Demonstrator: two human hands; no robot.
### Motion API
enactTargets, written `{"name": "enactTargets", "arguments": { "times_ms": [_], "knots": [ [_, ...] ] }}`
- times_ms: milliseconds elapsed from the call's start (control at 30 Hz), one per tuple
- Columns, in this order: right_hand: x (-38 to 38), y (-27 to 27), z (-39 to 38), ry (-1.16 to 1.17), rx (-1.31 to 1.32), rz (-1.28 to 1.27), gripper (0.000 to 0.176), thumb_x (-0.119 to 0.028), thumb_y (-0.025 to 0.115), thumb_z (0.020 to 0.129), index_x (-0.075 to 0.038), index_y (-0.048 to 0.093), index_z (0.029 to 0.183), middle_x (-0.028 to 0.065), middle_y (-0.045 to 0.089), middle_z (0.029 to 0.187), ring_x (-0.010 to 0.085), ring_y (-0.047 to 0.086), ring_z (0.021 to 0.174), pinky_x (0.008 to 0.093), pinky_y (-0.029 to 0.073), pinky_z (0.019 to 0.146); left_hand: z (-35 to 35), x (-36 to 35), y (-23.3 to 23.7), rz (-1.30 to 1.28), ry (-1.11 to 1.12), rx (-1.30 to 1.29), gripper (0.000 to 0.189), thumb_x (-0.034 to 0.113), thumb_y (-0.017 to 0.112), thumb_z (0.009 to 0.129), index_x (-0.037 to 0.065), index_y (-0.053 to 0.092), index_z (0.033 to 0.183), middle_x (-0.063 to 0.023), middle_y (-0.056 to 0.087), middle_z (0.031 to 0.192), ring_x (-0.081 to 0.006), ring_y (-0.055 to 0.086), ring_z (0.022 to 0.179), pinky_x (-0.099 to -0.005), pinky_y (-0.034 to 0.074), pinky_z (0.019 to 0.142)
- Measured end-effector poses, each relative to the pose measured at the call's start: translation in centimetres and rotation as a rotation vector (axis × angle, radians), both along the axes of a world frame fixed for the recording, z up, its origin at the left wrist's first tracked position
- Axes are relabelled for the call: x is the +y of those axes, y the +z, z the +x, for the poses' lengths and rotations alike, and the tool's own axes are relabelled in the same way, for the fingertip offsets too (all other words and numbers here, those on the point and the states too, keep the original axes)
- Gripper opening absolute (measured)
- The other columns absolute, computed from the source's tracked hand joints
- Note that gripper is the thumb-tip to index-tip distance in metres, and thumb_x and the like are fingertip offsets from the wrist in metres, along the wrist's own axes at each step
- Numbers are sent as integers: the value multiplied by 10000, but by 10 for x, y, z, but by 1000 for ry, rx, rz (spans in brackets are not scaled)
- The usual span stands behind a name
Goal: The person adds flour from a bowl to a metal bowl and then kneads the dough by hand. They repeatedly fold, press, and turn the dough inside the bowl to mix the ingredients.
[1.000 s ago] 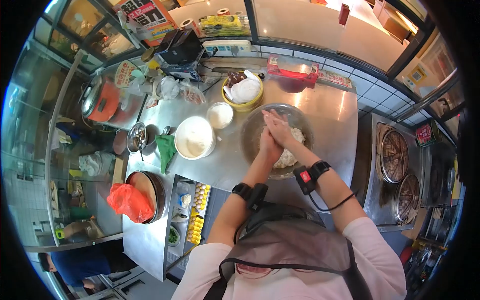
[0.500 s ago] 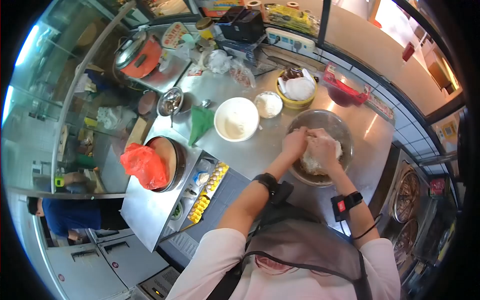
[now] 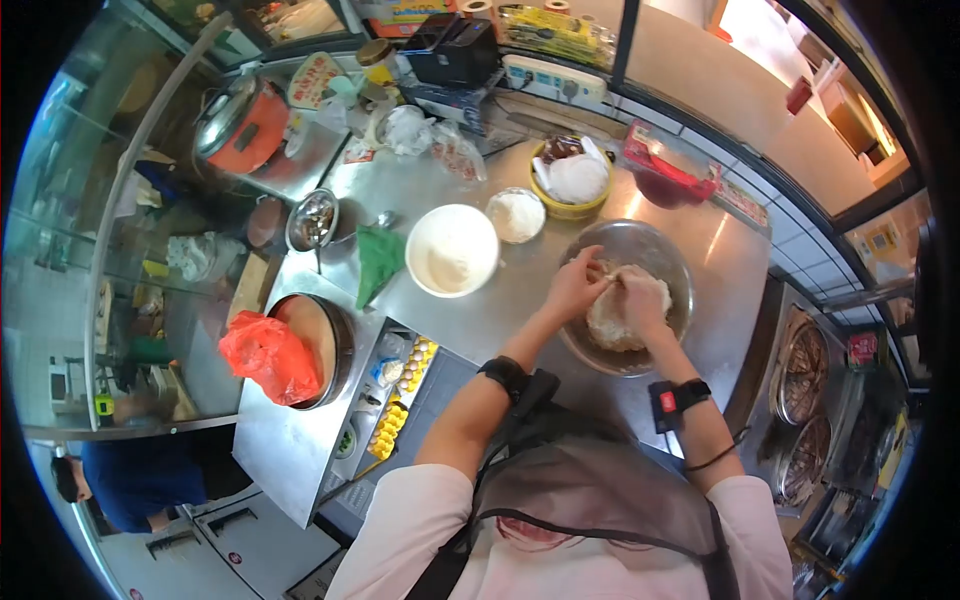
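A large metal bowl (image 3: 670, 262) holds a pale, rough mass of dough (image 3: 612, 325). Above the dough, inside the rim's outline, my left hand (image 3: 577, 283) has its fingers bent, with thumb and fingertips together near my right hand. Against the upper part of the dough rests my right hand (image 3: 640, 302), its fingers curled in a pinch. What sits between the fingertips is too small to make out. Left of the bowl are a white tub (image 3: 452, 250) with pale contents and a small bowl of white powder (image 3: 518, 215).
A yellow basket (image 3: 572, 208) with a white bag stands behind the bowl. To the left are a green cloth (image 3: 380, 262), a metal bowl with spoons (image 3: 313, 220) and a pot with a red bag (image 3: 270, 358). Another person (image 3: 145, 475) bends at the lower left.
The view has shifted, so the counter items appear further left. My left hand has lifted slightly off the dough and its fingers have spread somewhat; my right hand's fingers have drawn in.
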State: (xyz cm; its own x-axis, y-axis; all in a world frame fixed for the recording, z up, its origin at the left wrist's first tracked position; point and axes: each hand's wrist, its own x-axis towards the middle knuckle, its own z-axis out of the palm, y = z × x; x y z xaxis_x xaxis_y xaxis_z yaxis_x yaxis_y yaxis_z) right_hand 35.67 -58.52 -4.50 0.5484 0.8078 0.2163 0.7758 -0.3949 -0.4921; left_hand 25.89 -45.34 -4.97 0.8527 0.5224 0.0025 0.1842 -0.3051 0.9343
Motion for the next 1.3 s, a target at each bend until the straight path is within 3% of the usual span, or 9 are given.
{"name": "enactTargets", "arguments": {
  "times_ms": [233, 433, 667, 800, 900, 967, 1100, 1233, 1300],
  "knots": [
    [-8, 17, -4, -134, 174, 29, 100, -99, 566, 767, -73, 615, 850, 111, 614, 837, 293, 589, 737, 397, 429, 690, -53, 102, -2, 307, 627, 103, 174, 140, 562, 797, 77, 636, 941, -126, 642, 725, -240, 629, 651, -352, 489, 587],
    [-3, 22, -12, -101, 198, 7, 101, -116, 575, 771, -64, 620, 845, 108, 611, 840, 287, 595, 774, 382, 455, 695, -97, 174, -106, 534, 296, 635, 174, 146, 553, 738, 83, 674, 846, -178, 645, 846, -326, 625, 770, -413, 492, 698],
    [6, 37, -15, 5, 87, 35, 114, -128, 567, 782, -57, 609, 860, 124, 612, 834, 313, 592, 772, 394, 463, 691, -103, 178, -78, 360, 269, 604, 156, 150, 575, 767, 17, 655, 775, -172, 646, 741, -290, 640, 717, -386, 499, 637],
    [17, 32, -18, 73, -5, 26, 118, -128, 572, 772, -52, 618, 851, 142, 612, 831, 321, 592, 769, 402, 468, 675, -77, 141, -11, -398, 232, 104, 186, 106, 461, 890, 8, 600, 815, -16, 572, 675, -88, 540, 558, -230, 457, 480],
    [29, 31, -24, 162, 2, -118, 179, -139, 561, 776, -55, 616, 924, 165, 598, 938, 326, 576, 863, 401, 457, 751, -41, 69, 34, -573, 55, -3, 152, 102, 412, 924, 30, 545, 937, -21, 570, 757, -76, 541, 646, -219, 459, 555],
    [33, 17, -22, 209, 42, -299, 257, -156, 545, 789, -65, 601, 1023, 176, 584, 1048, 324, 559, 966, 398, 443, 831, -18, 32, 4, -186, -68, -78, 173, 77, 437, 896, 54, 583, 986, -65, 615, 868, -166, 580, 741, -299, 481, 677],
    [25, -1, -18, 349, -262, -352, 467, -291, 466, 820, -157, 430, 1266, 151, 436, 1285, 289, 358, 1230, 519, 199, 1021, -4, -22, 0, 320, -164, -288, 256, 76, 476, 855, 75, 601, 1078, -132, 589, 1079, -312, 554, 933, -388, 391, 917],
    [6, -7, -13, 379, -421, -770, 537, -376, 396, 844, -179, 333, 1339, 121, 314, 1399, 304, 231, 1308, 640, 10, 1021, 12, -39, -20, 179, -201, -251, 260, 111, 455, 836, 50, 594, 1047, -158, 599, 1044, -357, 505, 1027, -440, 403, 879],
    [-3, -82, 2, 421, -808, -859, 533, -392, 357, 857, -179, 319, 1344, 116, 299, 1407, 314, 233, 1303, 659, 0, 1010, 27, -40, -28, 122, -372, 99, 455, 373, 354, 937, 168, 379, 1342, -109, 406, 1353, -315, 314, 1285, -517, 117, 1081]
  ]
}}
